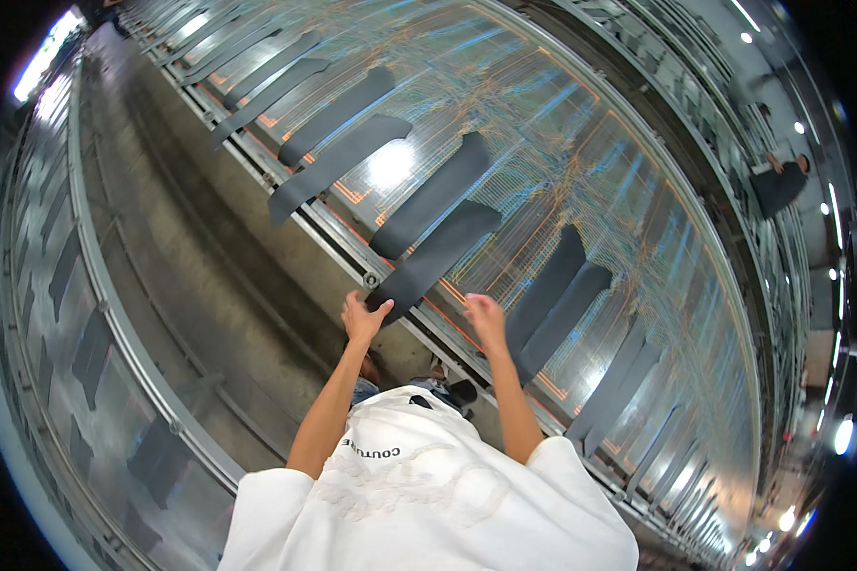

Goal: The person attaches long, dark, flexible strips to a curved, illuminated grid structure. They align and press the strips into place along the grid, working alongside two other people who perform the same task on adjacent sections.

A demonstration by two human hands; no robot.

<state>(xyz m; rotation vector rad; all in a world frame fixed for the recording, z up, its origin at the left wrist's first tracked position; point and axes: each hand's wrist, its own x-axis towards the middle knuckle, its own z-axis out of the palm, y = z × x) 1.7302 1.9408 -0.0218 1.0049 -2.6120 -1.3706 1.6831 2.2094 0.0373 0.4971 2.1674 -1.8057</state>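
Note:
A long, flat, dark grey strip (445, 249) with a slanted far end lies slantwise over the near rail of the long table. At its near end, my left hand (364, 319) grips it, thumb on top and fingers underneath. My right hand (487, 319) hovers to the right of this strip, above the table's near edge. Its fingers are curled in and slightly blurred; whether anything is between them cannot be seen. Just beyond the held strip lies another grey strip (435, 195). A close pair of strips, one of them the nearer piece (564, 324), lies to the right of my right hand.
Thin coloured lines cover the metal tabletop (533, 143), where several similar strips lie in a row. A metal rail (300, 211) edges it. Across the aisle floor (186, 238) on the left stands another table (95, 428) with dark pieces. A person (781, 186) stands far right.

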